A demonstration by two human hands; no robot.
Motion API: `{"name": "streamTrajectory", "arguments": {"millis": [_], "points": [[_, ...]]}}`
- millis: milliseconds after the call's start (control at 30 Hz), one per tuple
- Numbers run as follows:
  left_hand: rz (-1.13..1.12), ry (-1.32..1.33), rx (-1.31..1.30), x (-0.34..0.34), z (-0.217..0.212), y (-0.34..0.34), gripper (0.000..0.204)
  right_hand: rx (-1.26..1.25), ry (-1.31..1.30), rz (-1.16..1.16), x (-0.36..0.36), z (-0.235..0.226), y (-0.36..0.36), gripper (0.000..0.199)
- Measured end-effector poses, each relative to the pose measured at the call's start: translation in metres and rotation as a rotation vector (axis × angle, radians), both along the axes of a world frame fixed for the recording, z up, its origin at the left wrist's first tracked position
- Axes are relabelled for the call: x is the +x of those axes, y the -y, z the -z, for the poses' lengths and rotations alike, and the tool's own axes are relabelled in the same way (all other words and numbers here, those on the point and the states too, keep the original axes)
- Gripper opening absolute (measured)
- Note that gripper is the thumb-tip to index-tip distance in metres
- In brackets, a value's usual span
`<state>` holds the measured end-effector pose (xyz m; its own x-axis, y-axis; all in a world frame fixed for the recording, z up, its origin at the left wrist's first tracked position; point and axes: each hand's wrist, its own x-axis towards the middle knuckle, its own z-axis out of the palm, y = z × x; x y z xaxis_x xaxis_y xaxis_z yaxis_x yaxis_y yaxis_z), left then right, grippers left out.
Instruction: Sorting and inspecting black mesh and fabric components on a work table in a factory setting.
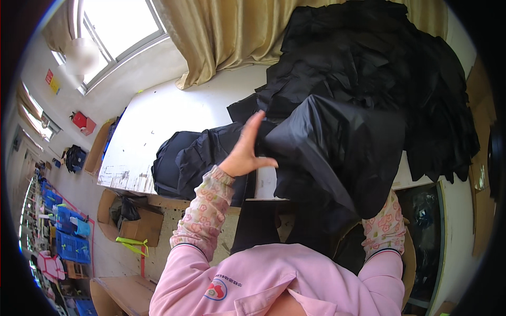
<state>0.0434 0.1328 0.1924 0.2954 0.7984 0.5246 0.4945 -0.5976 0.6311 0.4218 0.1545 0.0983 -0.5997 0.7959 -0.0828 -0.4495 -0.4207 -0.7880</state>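
My left hand (244,151) is held up over the table with its fingers stretched out and thumb spread, and nothing is in it. Beside it, a black sheet of thin, slightly shiny fabric (337,147) is lifted and folded in the air, its lower edge blurred. My right forearm, in a floral sleeve cover (386,226), reaches up beneath that sheet, which hides the right hand and its fingers. Left of the raised sheet, a low stack of black fabric pieces (203,152) lies along the table's near edge. A large heap of black fabric (363,63) covers the far right.
The white table (139,124) stands against a wall with gold curtains (221,37). Below its left end is an open cardboard box (139,226) holding dark plastic. Another carton (121,295) sits at lower left. Blue crates (73,247) stand farther left on the floor.
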Motion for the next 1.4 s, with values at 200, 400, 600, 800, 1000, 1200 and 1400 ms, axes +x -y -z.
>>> {"name": "streamTrajectory", "arguments": {"millis": [200,400,600,800,1000,1200,1400], "points": [[0.221,0.327,-0.370,0.007,0.051,-0.014,0.072,0.041,0.155,-0.006,-0.038,-0.029,-0.045,0.037],[0.147,1.251,-0.630,0.006,0.034,-0.003,0.016,0.075,0.324,0.041,-0.039,-0.032,-0.044,0.037],[0.074,1.538,-0.604,0.015,0.011,0.009,0.011,0.083,0.370,0.466,0.000,-0.049,0.014,0.062],[0.180,1.462,-0.523,0.089,0.001,0.017,0.012,0.778,0.499,0.279,-0.136,-0.052,0.076,0.095],[0.205,0.719,-0.324,0.077,0.028,0.036,0.080,0.554,0.288,0.339,-0.127,-0.041,0.055,0.034],[0.361,0.119,-0.361,0.052,0.072,0.040,0.095,0.020,-0.121,0.132,-0.111,-0.062,0.054,0.035],[0.161,0.053,-0.150,0.067,0.096,0.036,0.066,0.065,-0.005,-0.062,-0.084,-0.086,0.054,0.034]]}}
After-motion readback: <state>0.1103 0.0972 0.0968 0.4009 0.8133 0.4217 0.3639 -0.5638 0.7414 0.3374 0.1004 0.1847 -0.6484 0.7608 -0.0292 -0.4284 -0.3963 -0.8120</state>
